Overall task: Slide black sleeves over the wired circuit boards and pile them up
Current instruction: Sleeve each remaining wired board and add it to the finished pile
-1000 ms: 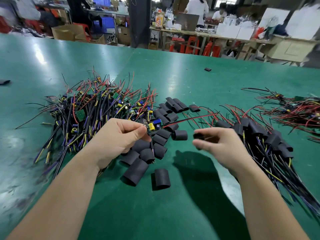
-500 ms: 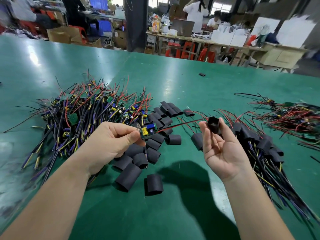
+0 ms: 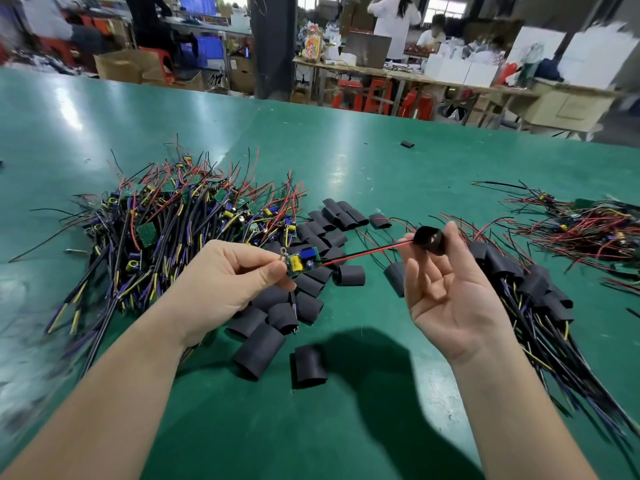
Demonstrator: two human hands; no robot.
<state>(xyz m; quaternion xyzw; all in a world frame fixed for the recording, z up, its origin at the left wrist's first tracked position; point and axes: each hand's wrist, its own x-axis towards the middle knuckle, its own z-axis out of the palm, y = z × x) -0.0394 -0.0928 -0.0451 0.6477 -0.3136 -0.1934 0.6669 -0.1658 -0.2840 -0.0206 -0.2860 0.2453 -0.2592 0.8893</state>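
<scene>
You are pinching the light, likely fragile circuit board (image 3: pixel 301 263) by its edge in your left hand (image 3: pixel 225 282), above the worktop (image 3: pixel 346 427). Your right hand (image 3: pixel 446 292), palm up, is pinching the soft-looking black sleeve (image 3: pixel 429 239) by its rim, where the thin wires (image 3: pixel 363 253) are meeting its mouth. Be gripping lightly, since the sleeve probably flattens under pressure.

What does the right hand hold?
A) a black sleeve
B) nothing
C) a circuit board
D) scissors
A: the right hand pinches a black sleeve at the tip of the red and black wires coming from the circuit board that the left hand holds.
</scene>
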